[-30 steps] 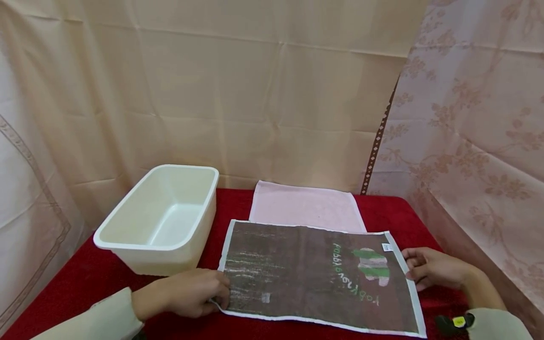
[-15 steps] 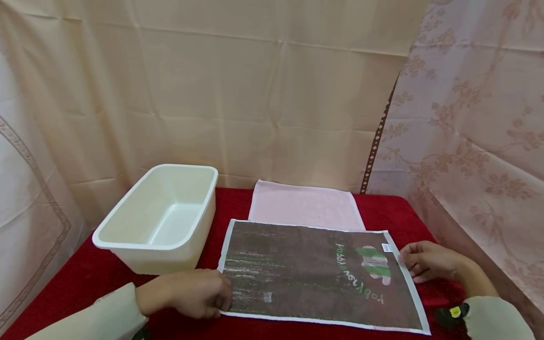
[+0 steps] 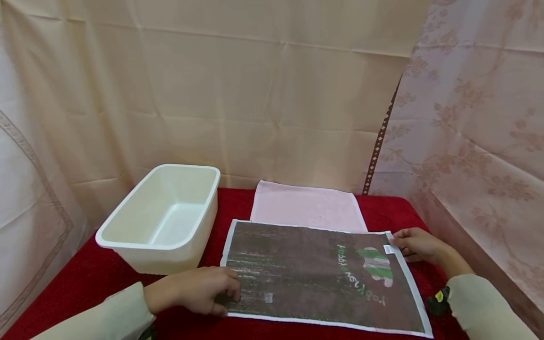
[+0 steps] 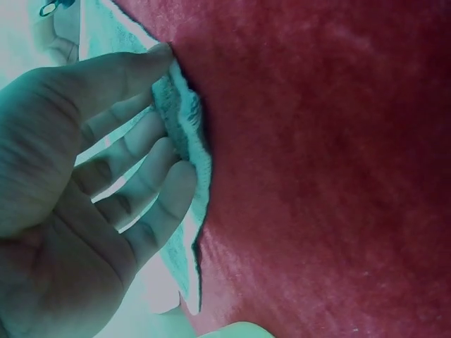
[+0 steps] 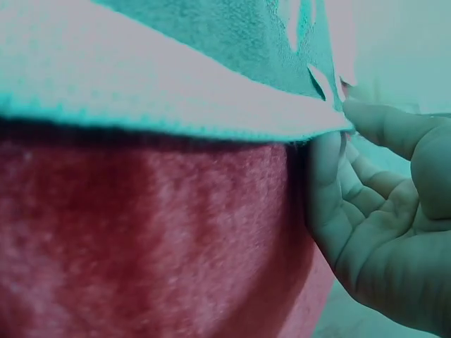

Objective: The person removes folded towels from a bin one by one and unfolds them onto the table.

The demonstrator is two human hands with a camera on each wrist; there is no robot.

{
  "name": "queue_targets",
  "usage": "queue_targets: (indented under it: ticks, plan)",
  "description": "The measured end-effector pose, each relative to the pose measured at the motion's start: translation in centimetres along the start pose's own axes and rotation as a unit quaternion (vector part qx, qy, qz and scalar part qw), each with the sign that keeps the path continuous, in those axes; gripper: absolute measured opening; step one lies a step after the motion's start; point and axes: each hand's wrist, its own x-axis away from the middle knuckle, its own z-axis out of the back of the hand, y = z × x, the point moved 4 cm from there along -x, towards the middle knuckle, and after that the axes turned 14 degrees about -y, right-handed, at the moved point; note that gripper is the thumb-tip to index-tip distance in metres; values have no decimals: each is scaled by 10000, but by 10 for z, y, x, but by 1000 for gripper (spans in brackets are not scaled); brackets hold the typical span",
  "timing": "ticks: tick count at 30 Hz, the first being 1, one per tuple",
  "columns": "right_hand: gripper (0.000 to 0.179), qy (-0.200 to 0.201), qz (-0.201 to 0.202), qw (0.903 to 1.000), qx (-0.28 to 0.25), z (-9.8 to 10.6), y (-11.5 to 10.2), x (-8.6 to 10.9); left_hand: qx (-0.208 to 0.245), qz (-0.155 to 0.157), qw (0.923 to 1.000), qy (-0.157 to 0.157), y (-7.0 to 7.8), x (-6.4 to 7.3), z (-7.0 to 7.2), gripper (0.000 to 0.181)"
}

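Observation:
A brown towel [image 3: 306, 274] with a pale border, green and white lettering and a striped patch lies flat in the head view. My right hand [image 3: 416, 244] pinches its far right corner by the white tag; in the right wrist view the thumb [image 5: 394, 127] and index finger meet at the towel's edge [image 5: 211, 98]. At the near left corner rests my left hand [image 3: 204, 290], thumb and fingers apart and loosely bent over the border. The left wrist view shows these fingers [image 4: 169, 197] lying on the towel's edge [image 4: 190, 120] without a pinch.
A cream plastic tub [image 3: 199, 236] stands on the left of the red cloth-covered table [image 3: 386, 212]. Behind the brown towel lies a flat pink towel [image 3: 308, 205], partly overlapped by it. Beige curtain [image 3: 255, 94] hangs at the back, with floral curtain [image 3: 480, 118] on the right.
My right hand has moved from the middle of the towel's right edge up to its far corner. The left hand has loosened from the near left edge and shifted slightly right.

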Motion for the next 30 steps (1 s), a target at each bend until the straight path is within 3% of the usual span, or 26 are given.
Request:
queue_targets:
  ticks: [12,20,25,30]
  plan:
    - [12,147,44,9999,62,11,-2,0,466,313,9981,-245,-1,-5,-2,26]
    - [17,438,-43,9988,236,10,0,0,365,214,9989,-218,-1,-5,2,25]
    - [19,563,-33,9982,224,12,1,3,389,34,9992,-61,-2,-7,8,17]
    - [20,739,49,9971,195,12,-3,10,370,52,9987,339,-4,-9,17,11]
